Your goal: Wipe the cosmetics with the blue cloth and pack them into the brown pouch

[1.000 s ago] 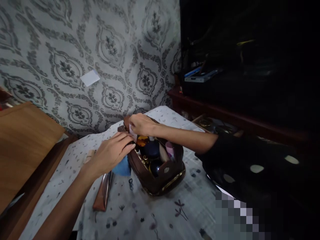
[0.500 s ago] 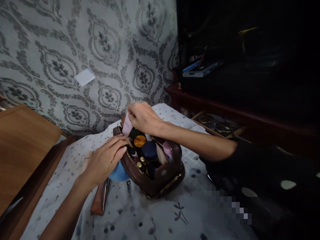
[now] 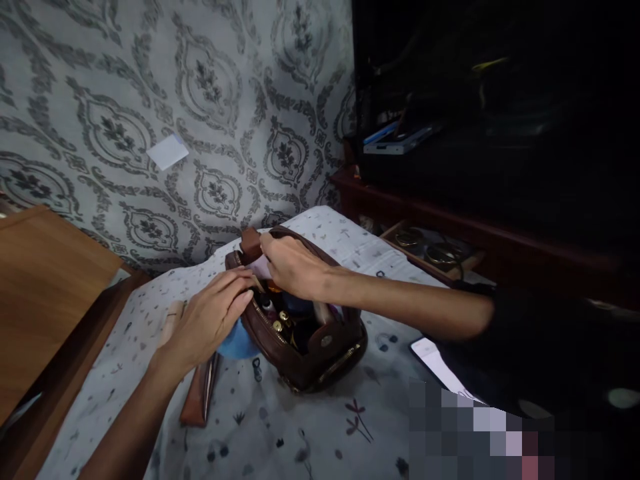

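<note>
two hands (image 3: pixel 250 293), glossy brown leather pouch (image 3: pixel 320 347), small round jars

The right hand (image 3: pixel 293 267) covers most of a pale pink flat item (image 3: pixel 260 269) at the mouth of the open brown leather pouch (image 3: pixel 325 347), whose small jars (image 3: pixel 280 321) sit too deep in shadow to name. The left hand (image 3: pixel 205 323) hides much of a blue round thing (image 3: pixel 235 345) and the top of a slim brown flat case (image 3: pixel 199 400), its forearm running off the bottom edge. A pixelated patch (image 3: pixel 475 433) blanks the lower right corner, cutting off a white flat device (image 3: pixel 434 359).
</note>
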Tool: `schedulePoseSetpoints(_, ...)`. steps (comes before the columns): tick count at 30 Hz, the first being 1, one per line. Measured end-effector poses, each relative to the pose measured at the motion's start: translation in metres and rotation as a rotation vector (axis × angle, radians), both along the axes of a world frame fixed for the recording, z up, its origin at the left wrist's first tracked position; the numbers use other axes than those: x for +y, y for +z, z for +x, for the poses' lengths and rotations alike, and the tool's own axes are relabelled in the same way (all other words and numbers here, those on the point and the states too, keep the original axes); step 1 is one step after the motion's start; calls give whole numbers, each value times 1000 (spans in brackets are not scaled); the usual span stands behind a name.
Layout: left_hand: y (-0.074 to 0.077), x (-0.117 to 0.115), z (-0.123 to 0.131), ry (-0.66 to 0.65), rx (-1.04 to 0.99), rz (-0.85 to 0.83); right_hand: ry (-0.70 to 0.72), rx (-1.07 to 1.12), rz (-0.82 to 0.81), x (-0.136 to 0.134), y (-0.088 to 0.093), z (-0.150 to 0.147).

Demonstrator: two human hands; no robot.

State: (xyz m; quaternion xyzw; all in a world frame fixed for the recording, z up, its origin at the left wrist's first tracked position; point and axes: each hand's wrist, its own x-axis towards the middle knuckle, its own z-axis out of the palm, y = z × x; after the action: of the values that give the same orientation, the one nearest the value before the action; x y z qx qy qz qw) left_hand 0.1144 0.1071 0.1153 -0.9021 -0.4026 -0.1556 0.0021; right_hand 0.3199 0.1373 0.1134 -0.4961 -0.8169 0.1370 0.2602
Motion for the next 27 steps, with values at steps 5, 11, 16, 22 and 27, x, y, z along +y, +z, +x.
schedulePoseSetpoints(5,0,0,-1,-12,-13,-8,38,-88,-133,-11,1,-3)
schedulePoseSetpoints(11,-1,-1,-1,-9,-29,11,48,-115,-172,-17,12,-5)
schedulePoseSetpoints(16,-3,-1,-1,-14,-35,26,86,-21,-401,-16,9,-9)
schedulePoseSetpoints(22,-3,-1,0,-19,-41,20,64,-19,-330,-17,8,-8)
schedulePoseSetpoints(27,-3,-1,0,3,-61,2,80,-72,-161,-16,6,-4)
